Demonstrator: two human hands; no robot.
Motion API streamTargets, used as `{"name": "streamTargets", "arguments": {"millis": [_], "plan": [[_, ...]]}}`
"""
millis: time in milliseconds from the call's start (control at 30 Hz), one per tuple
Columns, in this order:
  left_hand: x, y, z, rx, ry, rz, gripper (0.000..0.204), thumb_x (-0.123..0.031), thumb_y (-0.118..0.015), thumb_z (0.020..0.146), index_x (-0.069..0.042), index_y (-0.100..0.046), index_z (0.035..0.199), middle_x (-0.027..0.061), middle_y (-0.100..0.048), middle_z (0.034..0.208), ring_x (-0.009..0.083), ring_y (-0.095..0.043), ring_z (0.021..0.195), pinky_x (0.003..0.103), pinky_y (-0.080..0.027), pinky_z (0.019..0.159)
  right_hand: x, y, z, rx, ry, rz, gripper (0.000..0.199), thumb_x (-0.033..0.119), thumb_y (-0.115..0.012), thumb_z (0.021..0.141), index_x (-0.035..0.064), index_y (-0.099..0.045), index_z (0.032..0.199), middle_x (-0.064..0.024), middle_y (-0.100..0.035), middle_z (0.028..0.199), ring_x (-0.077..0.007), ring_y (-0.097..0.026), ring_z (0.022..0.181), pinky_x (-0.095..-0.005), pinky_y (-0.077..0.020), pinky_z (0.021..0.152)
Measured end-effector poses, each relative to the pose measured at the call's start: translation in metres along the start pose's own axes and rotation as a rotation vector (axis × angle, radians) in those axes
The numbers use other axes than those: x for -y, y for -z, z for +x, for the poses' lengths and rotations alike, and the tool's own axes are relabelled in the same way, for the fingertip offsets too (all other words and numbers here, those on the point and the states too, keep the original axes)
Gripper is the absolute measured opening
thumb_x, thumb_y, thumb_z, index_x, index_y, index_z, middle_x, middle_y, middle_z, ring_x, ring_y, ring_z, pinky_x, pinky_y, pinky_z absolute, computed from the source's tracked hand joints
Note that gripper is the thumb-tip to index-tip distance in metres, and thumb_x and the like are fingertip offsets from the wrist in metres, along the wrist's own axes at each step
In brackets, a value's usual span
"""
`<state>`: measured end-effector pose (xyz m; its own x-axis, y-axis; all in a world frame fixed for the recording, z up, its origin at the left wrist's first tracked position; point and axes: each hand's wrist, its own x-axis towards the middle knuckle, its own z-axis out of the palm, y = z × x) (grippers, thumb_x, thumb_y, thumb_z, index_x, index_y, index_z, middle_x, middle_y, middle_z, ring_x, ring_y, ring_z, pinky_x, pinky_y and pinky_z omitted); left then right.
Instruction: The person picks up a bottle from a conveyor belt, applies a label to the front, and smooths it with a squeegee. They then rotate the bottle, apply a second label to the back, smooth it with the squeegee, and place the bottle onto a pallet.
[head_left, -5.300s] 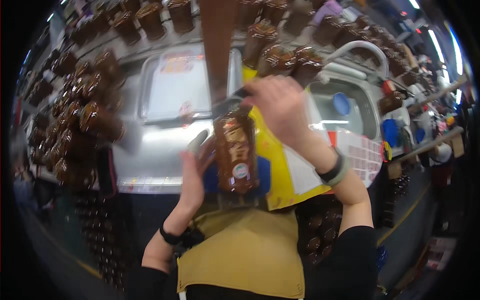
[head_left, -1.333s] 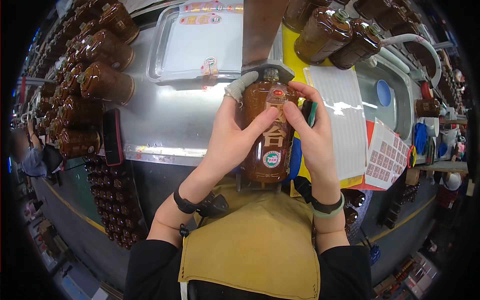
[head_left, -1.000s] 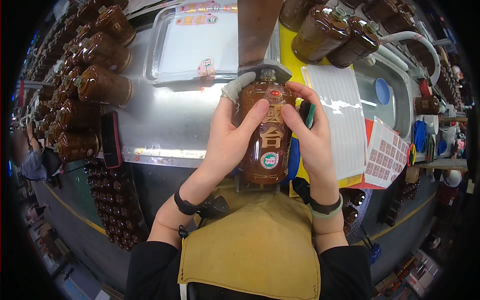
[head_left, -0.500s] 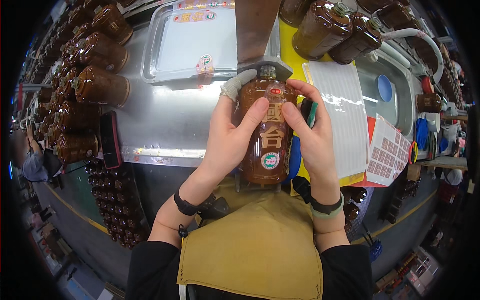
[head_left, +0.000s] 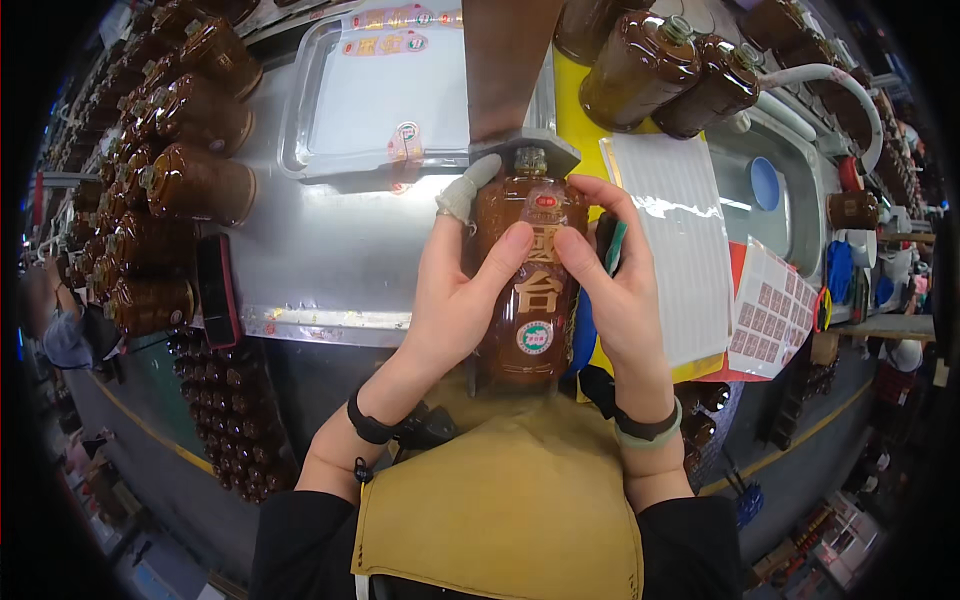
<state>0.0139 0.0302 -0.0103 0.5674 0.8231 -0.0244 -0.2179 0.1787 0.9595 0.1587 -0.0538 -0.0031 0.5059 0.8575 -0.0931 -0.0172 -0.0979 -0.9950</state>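
A brown glass bottle (head_left: 502,330) lies in front of me, neck pointing away, below a dark metal plate (head_left: 550,147). Along its front runs a clear label (head_left: 541,283) with gold characters, a small red mark and a round green-and-white emblem. My left hand (head_left: 462,290) holds the bottle's left side, thumb pressing the label. Its index finger wears a pale finger cot (head_left: 470,190) and sticks out beside the bottle's shoulder. On the right side my right hand (head_left: 620,280) holds the bottle, thumb on the label and index finger bent near the shoulder. The other fingers are partly hidden.
A metal tray (head_left: 292,130) with clear labels stands at the back left. Brown bottles (head_left: 200,185) crowd the left, near a phone (head_left: 218,290). Right are a white label sheet (head_left: 670,250), a stamp-patterned sheet (head_left: 772,315), a sink (head_left: 745,160) and more bottles (head_left: 640,70).
The bottle and both hands have shifted slightly toward me. My left index finger now stands a little farther from the bottle neck. Both thumbs stay on the label.
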Motion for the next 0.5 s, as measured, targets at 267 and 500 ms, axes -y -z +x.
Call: {"name": "streamTargets", "arguments": {"millis": [267,500], "plan": [[-0.0003,-0.0008,-0.0013,-0.009,0.002,-0.027,0.059,-0.01,-0.064,0.102,0.005,-0.037,0.152,0.0167,-0.051,0.145,0.0218,-0.052,0.133,0.036,-0.042,0.113,-0.0004,-0.0026,-0.0003,-0.009,-0.032,0.037,0.048,0.024,-0.078,0.093,0.0048,-0.061,0.133,-0.005,-0.054,0.121,-0.013,-0.049,0.099,-0.0256,-0.0425,0.086],[-0.0019,-0.0019,-0.0006,-0.001,0.0,-0.022,0.059,-0.01,-0.063,0.103,0.005,-0.037,0.153,0.0166,-0.052,0.145,0.0212,-0.052,0.133,0.035,-0.042,0.113,-0.002,-0.003,0.0,-0.019,0.025,0.013,0.044,0.023,-0.074,0.096,0.0048,-0.06,0.134,-0.0055,-0.052,0.121,-0.0127,-0.048,0.098,-0.0252,-0.0416,0.086]]}}
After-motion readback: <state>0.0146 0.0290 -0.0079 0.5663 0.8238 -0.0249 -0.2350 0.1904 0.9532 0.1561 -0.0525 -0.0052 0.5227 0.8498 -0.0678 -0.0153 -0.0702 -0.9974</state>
